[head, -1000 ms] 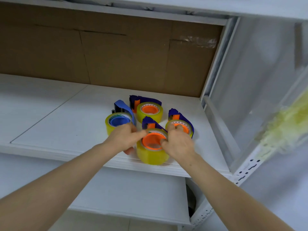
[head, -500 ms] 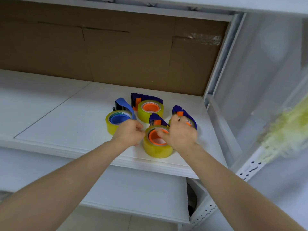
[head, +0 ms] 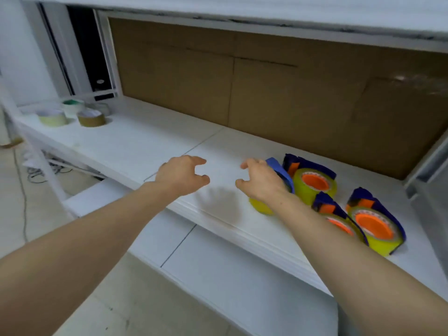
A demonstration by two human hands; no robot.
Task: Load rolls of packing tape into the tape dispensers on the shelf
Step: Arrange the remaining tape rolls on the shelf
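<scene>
Several blue tape dispensers holding yellow tape rolls sit at the right of the white shelf (head: 150,146). One with an orange core (head: 314,184) stands at the back, another orange-core one (head: 374,226) is nearest the front right, and a third (head: 338,220) is partly behind my right forearm. The leftmost dispenser (head: 263,207) is mostly hidden by my right hand (head: 260,179), which hovers over it with fingers spread, holding nothing. My left hand (head: 183,175) floats open above bare shelf, a hand's width to the left.
Loose tape rolls stand at the shelf's far left: a pale yellow one (head: 52,117), a brown one (head: 91,118) and a white-green one (head: 72,106). Brown cardboard (head: 278,93) backs the shelf. A lower white shelf (head: 230,270) juts out below. Cables lie on the floor at left.
Both hands let go of the front orange-core dispenser and moved left, opening. My view swung left, bringing the loose rolls at the shelf's far end into sight.
</scene>
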